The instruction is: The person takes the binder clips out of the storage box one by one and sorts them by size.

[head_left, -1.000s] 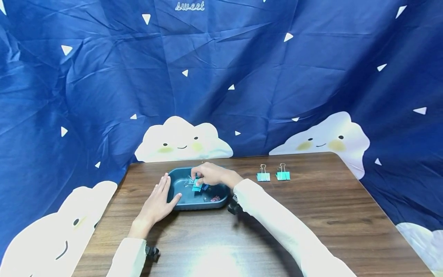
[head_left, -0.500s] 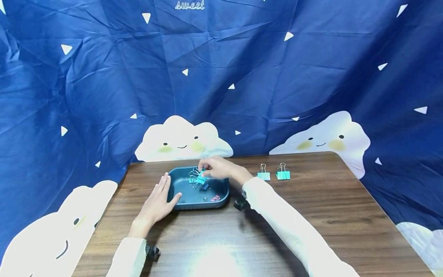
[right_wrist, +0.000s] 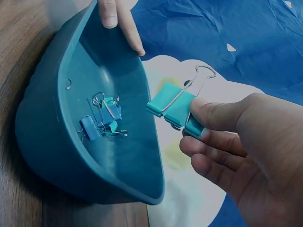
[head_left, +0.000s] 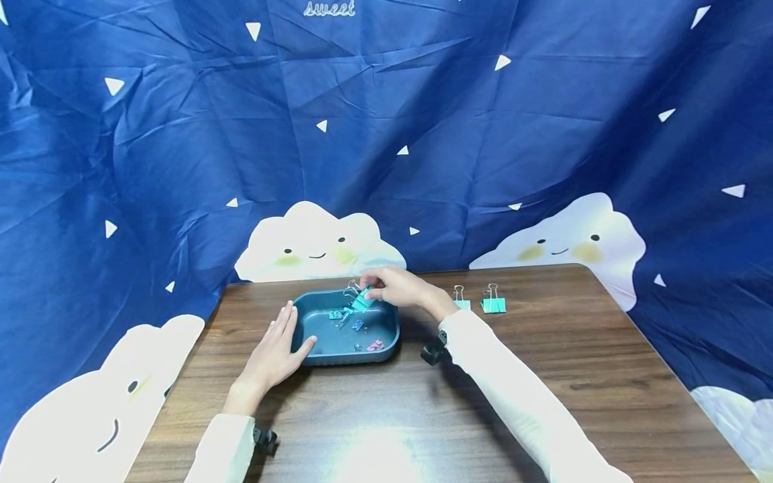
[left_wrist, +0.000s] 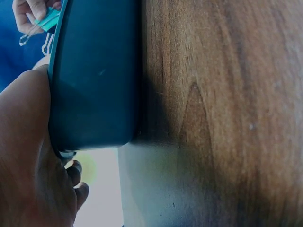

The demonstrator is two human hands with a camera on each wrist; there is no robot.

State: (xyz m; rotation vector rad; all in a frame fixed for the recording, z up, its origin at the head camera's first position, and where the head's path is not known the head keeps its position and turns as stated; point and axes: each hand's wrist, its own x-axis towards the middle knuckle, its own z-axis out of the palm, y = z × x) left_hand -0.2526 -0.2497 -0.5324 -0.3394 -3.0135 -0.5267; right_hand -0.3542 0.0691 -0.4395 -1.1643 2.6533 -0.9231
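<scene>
Fingers of the right hand (head_left: 403,290) pinch one teal binder clip (right_wrist: 176,108). Left hand (head_left: 273,354) rests spread against the tray (head_left: 386,339). Two clips (head_left: 494,305) stand on the table (head_left: 574,376).

Two teal binder clips (head_left: 494,305) stand side by side on the wooden surface (head_left: 574,376), one seemingly partly hidden. Behind hangs a navy backdrop (head_left: 423,121) printed with smiling clouds (head_left: 317,245).

The tray (head_left: 320,355) sat on the table (head_left: 543,376), small clips (head_left: 347,318) lying inside it. The left hand (head_left: 274,355) rested against the tray's left side; the right hand (head_left: 401,288) held a binder clip (head_left: 362,298) above its far rim. Two more clips (head_left: 486,303) stood right of the tray.
</scene>
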